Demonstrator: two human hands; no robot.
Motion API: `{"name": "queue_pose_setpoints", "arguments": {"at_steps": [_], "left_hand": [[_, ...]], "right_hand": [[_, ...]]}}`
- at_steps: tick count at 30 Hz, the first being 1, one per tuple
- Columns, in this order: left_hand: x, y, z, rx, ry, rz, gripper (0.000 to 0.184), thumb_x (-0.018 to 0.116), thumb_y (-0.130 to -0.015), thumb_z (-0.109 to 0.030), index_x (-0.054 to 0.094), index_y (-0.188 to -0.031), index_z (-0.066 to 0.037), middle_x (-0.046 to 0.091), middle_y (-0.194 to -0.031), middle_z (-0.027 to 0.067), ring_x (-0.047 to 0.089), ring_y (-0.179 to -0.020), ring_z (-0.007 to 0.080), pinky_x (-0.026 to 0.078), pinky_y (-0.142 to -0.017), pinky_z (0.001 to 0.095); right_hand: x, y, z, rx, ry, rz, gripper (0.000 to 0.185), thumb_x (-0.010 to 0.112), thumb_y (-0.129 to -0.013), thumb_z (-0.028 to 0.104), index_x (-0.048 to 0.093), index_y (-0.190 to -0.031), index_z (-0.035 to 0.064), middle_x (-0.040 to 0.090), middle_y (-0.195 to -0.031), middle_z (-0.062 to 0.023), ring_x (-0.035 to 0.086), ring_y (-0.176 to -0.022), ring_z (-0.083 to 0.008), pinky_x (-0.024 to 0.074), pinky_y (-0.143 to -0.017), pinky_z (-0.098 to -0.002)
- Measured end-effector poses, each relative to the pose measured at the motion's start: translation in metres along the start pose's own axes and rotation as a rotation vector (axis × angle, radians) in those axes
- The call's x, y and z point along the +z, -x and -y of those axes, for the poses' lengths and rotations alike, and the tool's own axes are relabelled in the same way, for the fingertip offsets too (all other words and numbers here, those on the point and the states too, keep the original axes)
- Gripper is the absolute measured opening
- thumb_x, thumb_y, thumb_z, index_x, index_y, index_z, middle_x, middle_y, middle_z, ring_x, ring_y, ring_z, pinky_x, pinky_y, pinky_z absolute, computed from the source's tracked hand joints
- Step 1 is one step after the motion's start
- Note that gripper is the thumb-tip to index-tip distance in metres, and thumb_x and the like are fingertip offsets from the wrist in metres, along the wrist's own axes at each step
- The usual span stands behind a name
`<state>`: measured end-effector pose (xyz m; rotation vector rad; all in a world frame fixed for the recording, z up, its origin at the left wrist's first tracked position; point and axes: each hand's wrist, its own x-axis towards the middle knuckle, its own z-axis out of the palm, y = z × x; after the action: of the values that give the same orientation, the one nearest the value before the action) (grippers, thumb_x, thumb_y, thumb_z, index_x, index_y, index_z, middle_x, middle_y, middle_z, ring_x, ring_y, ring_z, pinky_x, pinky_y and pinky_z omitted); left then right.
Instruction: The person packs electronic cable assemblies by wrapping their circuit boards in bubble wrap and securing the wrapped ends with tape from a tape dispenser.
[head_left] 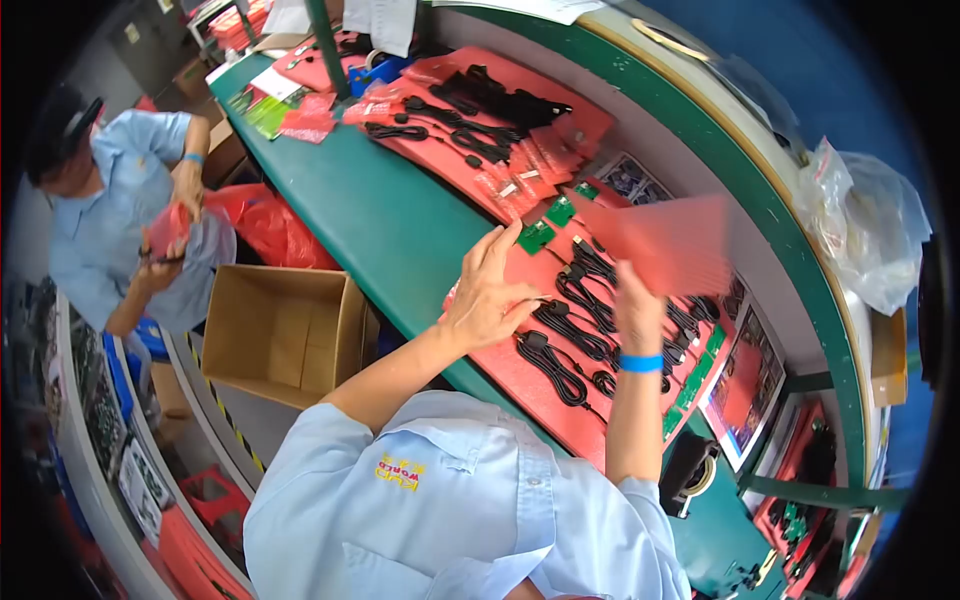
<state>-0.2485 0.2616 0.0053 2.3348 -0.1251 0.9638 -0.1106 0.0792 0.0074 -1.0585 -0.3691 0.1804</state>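
Observation:
My right hand (640, 305) grips a pink bubble bag (675, 245), blurred by motion, raised over the far side of a pink foam mat (590, 432). To its left, my left hand (488, 290) hangs over the mat with fingers spread and nothing visible in it. Coiled black cables (555, 370) lie on the mat beneath and between my hands. Small green circuit boards (537, 237) sit near the mat's upper left corner, and more green boards (690, 385) line its right edge. The bag covers part of the mat behind it.
Farther along the green bench (400, 250), another pink mat (440, 150) carries black cables and pink bags. A cardboard box (280, 330) stands open at the bench's left. Another person (130, 190) beside it holds a pink item. A tape roll (695, 475) lies at right.

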Motion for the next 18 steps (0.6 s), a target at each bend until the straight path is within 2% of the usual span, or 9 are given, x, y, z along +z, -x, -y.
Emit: {"name": "queue_pose_setpoints", "arguments": {"at_steps": [3, 4, 7, 8, 11, 12, 15, 16, 18], "left_hand": [[-0.011, -0.006, -0.016, -0.002, -0.128, 0.076, 0.016, 0.073, -0.07, -0.016, 0.074, -0.086, -0.014, 0.025, -0.148, 0.0221, 0.026, -0.132, 0.0449, 0.029, -0.105, 0.0484], [-0.015, -0.011, -0.018, 0.008, -0.131, 0.078, 0.016, 0.073, -0.07, -0.016, 0.074, -0.086, -0.014, 0.025, -0.148, 0.0221, 0.026, -0.132, 0.0449, 0.029, -0.105, 0.0484], [-0.025, -0.022, -0.017, -0.013, -0.161, 0.11, 0.016, 0.074, -0.067, -0.017, 0.074, -0.082, -0.014, 0.022, -0.15, 0.0216, 0.029, -0.131, 0.0441, 0.029, -0.107, 0.0459], [-0.026, -0.025, -0.013, -0.013, -0.165, 0.11, 0.016, 0.074, -0.067, -0.017, 0.074, -0.082, -0.014, 0.022, -0.15, 0.0216, 0.029, -0.131, 0.0441, 0.029, -0.107, 0.0459], [-0.027, -0.04, 0.005, -0.069, 0.292, 0.208, 0.014, 0.073, -0.071, -0.015, 0.073, -0.084, -0.011, 0.042, -0.138, 0.0225, 0.048, -0.12, 0.0348, 0.039, -0.099, 0.0372], [-0.028, -0.044, 0.008, -0.07, 0.288, 0.208, 0.014, 0.073, -0.071, -0.015, 0.073, -0.084, -0.011, 0.042, -0.138, 0.0225, 0.048, -0.12, 0.0348, 0.039, -0.099, 0.0372], [-0.03, -0.057, 0.016, -0.733, 0.597, 0.556, 0.013, 0.068, -0.08, -0.007, 0.073, -0.092, -0.003, 0.061, -0.118, 0.0162, 0.059, -0.104, 0.0161, 0.045, -0.09, 0.0273], [-0.028, -0.059, 0.022, -0.733, 0.597, 0.557, 0.013, 0.068, -0.08, -0.007, 0.073, -0.092, -0.003, 0.061, -0.118, 0.0162, 0.059, -0.104, 0.0161, 0.045, -0.09, 0.0273], [-0.019, -0.056, 0.038, -0.729, 0.698, 0.558, 0.014, 0.065, -0.083, -0.005, 0.071, -0.094, 0.001, 0.067, -0.102, 0.0102, 0.061, -0.094, 0.0107, 0.047, -0.086, 0.0251]], "right_hand": [[-0.001, -0.009, -0.045, 0.381, -0.246, 0.29, 0.039, 0.061, -0.087, 0.006, 0.052, -0.125, 0.0028, 0.056, -0.121, -0.0083, 0.054, -0.11, -0.02, 0.0416, -0.098, -0.0339], [0.0, -0.009, -0.046, 0.372, -0.251, 0.29, 0.039, 0.061, -0.087, 0.006, 0.052, -0.125, 0.0028, 0.056, -0.121, -0.0083, 0.054, -0.11, -0.02, 0.0416, -0.098, -0.0339], [0.003, -0.006, -0.047, 0.717, -0.142, 0.501, 0.04, 0.062, -0.088, 0.009, 0.051, -0.126, 0.0029, 0.057, -0.12, -0.0077, 0.055, -0.107, -0.0209, 0.0448, -0.096, -0.0362], [0.004, -0.009, -0.047, 0.717, -0.146, 0.504, 0.04, 0.062, -0.088, 0.009, 0.051, -0.126, 0.0029, 0.057, -0.12, -0.0077, 0.055, -0.107, -0.0209, 0.0448, -0.096, -0.0362], [0.004, -0.018, -0.041, 0.883, -0.22, 0.656, 0.041, 0.061, -0.088, 0.01, 0.05, -0.127, 0.0022, 0.058, -0.117, -0.0082, 0.057, -0.106, -0.0223, 0.0511, -0.087, -0.0368], [0.003, -0.021, -0.04, 0.884, -0.222, 0.659, 0.041, 0.061, -0.088, 0.01, 0.05, -0.127, 0.0022, 0.058, -0.117, -0.0082, 0.057, -0.106, -0.0223, 0.0511, -0.087, -0.0368], [-0.003, -0.029, -0.034, 0.841, -0.037, 0.839, 0.043, 0.063, -0.086, 0.008, 0.05, -0.126, 0.0013, 0.059, -0.112, -0.0081, 0.061, -0.098, -0.0211, 0.0554, -0.071, -0.0326], [-0.003, -0.031, -0.033, 0.841, -0.037, 0.837, 0.043, 0.063, -0.086, 0.008, 0.05, -0.126, 0.0013, 0.059, -0.112, -0.0081, 0.061, -0.098, -0.0211, 0.0554, -0.071, -0.0326], [-0.002, -0.033, -0.032, 0.784, 0.128, 0.839, 0.053, 0.066, -0.081, 0.005, 0.045, -0.13, 0.0017, 0.06, -0.109, -0.0069, 0.06, -0.084, -0.016, 0.0531, -0.059, -0.0284]]}}
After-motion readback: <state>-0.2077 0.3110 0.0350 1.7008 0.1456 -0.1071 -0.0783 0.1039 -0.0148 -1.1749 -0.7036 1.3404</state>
